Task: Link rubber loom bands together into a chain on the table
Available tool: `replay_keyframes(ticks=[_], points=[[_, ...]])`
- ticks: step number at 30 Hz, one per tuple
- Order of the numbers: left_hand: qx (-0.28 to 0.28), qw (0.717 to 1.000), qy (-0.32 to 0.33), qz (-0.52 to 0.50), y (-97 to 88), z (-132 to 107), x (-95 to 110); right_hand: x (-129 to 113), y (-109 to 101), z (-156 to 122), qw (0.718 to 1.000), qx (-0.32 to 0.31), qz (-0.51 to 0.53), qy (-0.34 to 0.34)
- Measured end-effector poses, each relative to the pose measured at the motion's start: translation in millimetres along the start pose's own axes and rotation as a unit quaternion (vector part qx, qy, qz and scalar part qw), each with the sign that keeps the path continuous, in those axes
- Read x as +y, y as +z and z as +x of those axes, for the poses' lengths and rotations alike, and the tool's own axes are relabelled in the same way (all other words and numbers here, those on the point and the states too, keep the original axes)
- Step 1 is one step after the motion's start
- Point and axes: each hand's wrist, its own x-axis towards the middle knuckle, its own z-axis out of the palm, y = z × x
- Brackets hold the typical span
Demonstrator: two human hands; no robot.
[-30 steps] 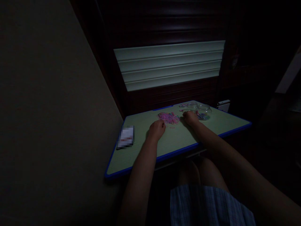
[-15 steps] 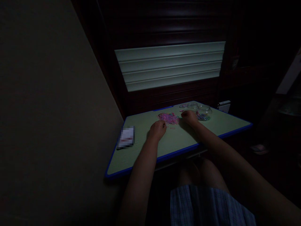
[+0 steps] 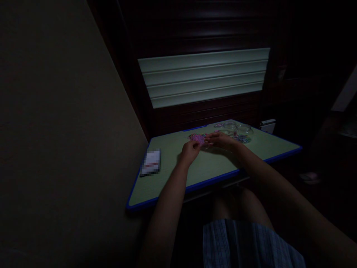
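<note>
A heap of small, mostly pink, looped pieces (image 3: 197, 139) lies on the pale green tabletop (image 3: 212, 169); the dimness hides their exact kind. At its near left edge is my left hand (image 3: 190, 149), closed, thumb and fingers pressed together. Whatever it pinches, if anything, is too small to make out. My right hand (image 3: 221, 140) reaches in from the right, palm down, fingers stretched and slightly apart at the heap's right edge. Just beyond it stands a clear round jar (image 3: 245, 134) with some coloured pieces inside.
A second clear round container (image 3: 230, 126) stands behind the jar. A flat pixelated object (image 3: 151, 162) lies at the table's left side. The table has a raised blue edge (image 3: 214, 181). A wall (image 3: 97, 149) rises on the left, with a slatted panel (image 3: 206, 78) behind.
My right hand has moved left from beside the jar to the heap, and its fingers have stretched out. The left hand has shifted slightly right, still closed.
</note>
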Motion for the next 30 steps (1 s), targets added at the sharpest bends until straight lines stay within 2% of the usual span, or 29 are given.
replay_keyframes(ticks=[5,14,20,26,30], points=[[0.020,0.996,-0.032,-0.075,4.6,2,1,-3,2,-2,1.000,-0.014,0.019,-0.001],[-0.045,0.984,-0.036,-0.170,-2.0,-2,13,12,-2,7,0.996,-0.081,-0.038,-0.010],[-0.052,0.982,-0.040,-0.179,-2.1,-2,11,14,-2,7,0.997,-0.072,-0.034,-0.006],[-0.038,0.988,-0.033,-0.143,-0.4,-1,9,15,-2,7,0.998,-0.063,-0.021,-0.006],[0.009,1.000,0.014,-0.003,-9.7,-4,15,11,0,7,1.000,-0.012,-0.006,-0.004]])
